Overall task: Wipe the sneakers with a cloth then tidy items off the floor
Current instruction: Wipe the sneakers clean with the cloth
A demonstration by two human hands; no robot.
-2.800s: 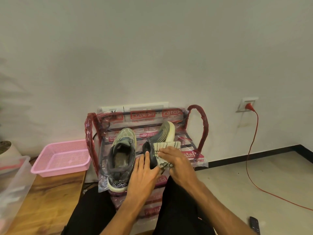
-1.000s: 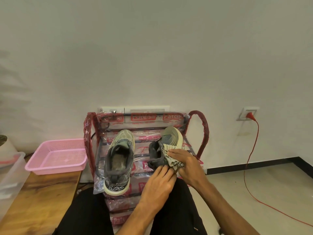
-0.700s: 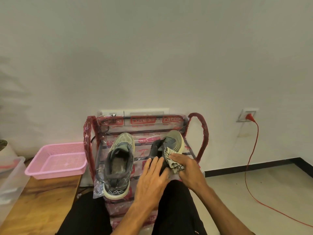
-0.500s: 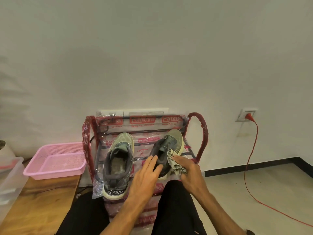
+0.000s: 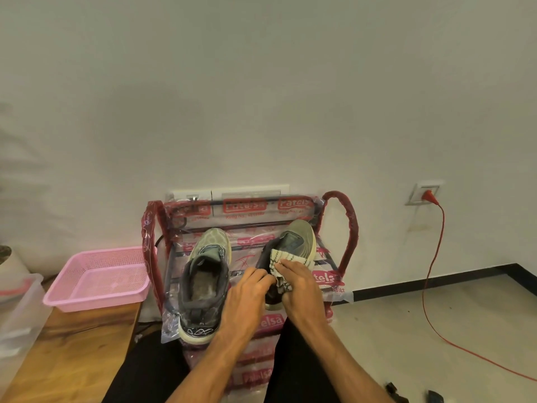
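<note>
Two grey-green sneakers rest on the top shelf of a red shoe rack (image 5: 347,228) wrapped in printed plastic. The left sneaker (image 5: 205,283) lies untouched with its opening towards me. My left hand (image 5: 247,298) grips the heel side of the right sneaker (image 5: 297,241), fingers curled on it. My right hand (image 5: 299,286) presses a white cloth with dark stitched lines (image 5: 283,264) against that sneaker's side. The right sneaker's heel is hidden behind both hands.
A pink plastic basket (image 5: 96,279) sits on a wooden bench (image 5: 72,353) to the left, beside a clear plastic box (image 5: 17,312). A red cable (image 5: 430,286) runs from a wall socket (image 5: 425,193) across the floor at right. Small dark objects (image 5: 434,397) lie on the floor bottom right.
My left hand has closed onto the right sneaker's heel side after lying flat beside it. My right hand has shifted the cloth slightly up along the sneaker's side.
</note>
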